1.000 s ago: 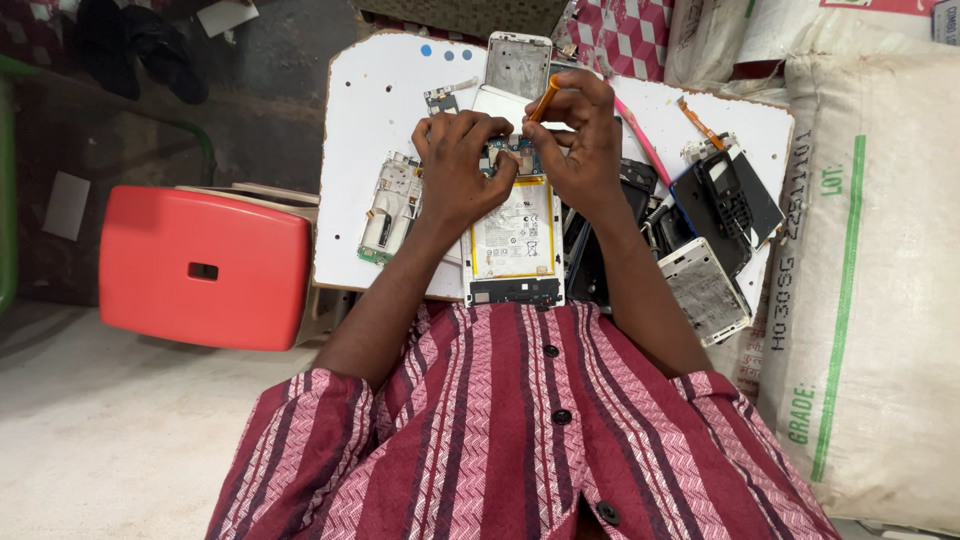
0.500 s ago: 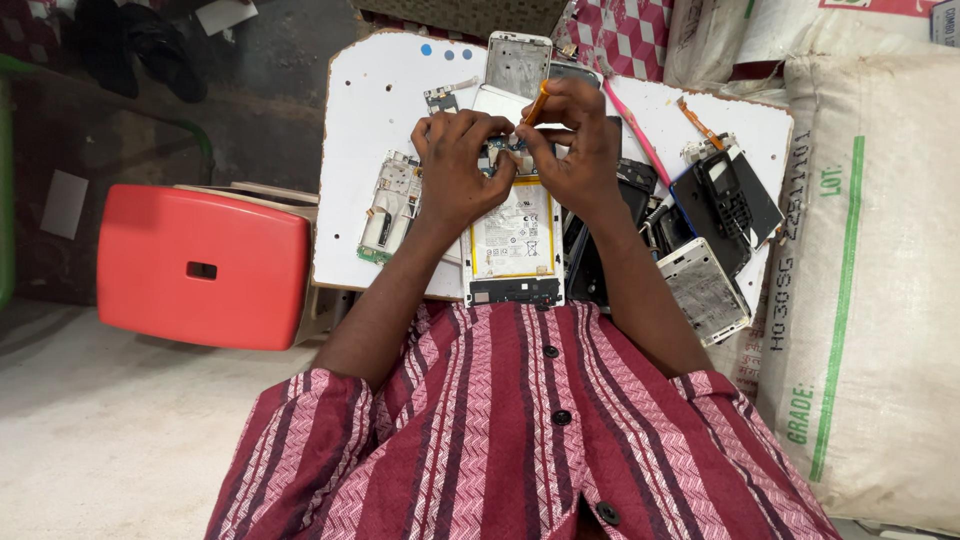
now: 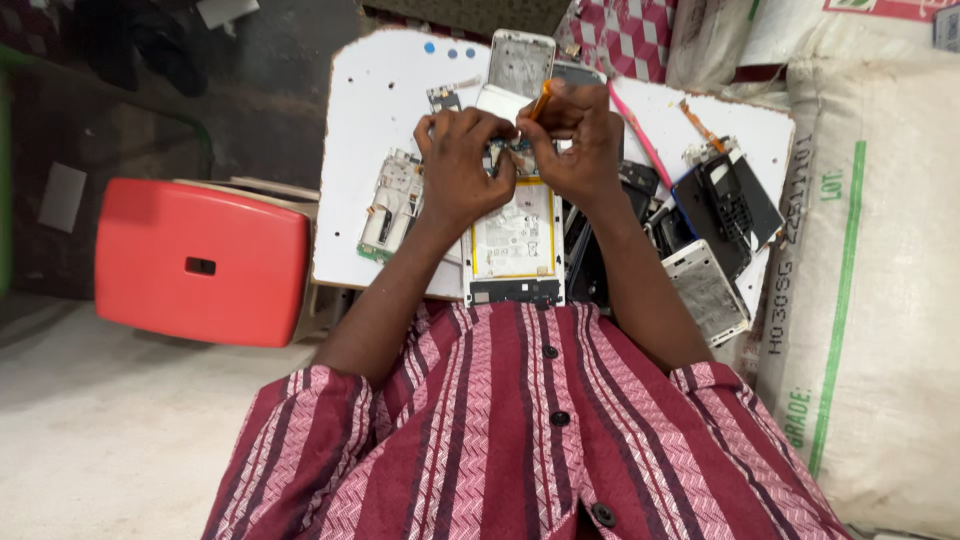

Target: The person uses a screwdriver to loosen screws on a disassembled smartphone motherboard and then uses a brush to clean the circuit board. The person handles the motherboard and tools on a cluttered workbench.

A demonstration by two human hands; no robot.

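Head view: hardly anything shifts; left hand (image 3: pixel 462 165) still pins the opened white smartphone (image 3: pixel 514 235), right hand (image 3: pixel 577 140) still grips the orange-handled screwdriver (image 3: pixel 541 100) just above.

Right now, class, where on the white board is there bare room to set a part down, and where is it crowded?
Free: the board's far-left corner, bordered by the blue dots, the small part and the frame. A smaller patch lies right of the pink stick. Crowded: around both hands and the black phones.
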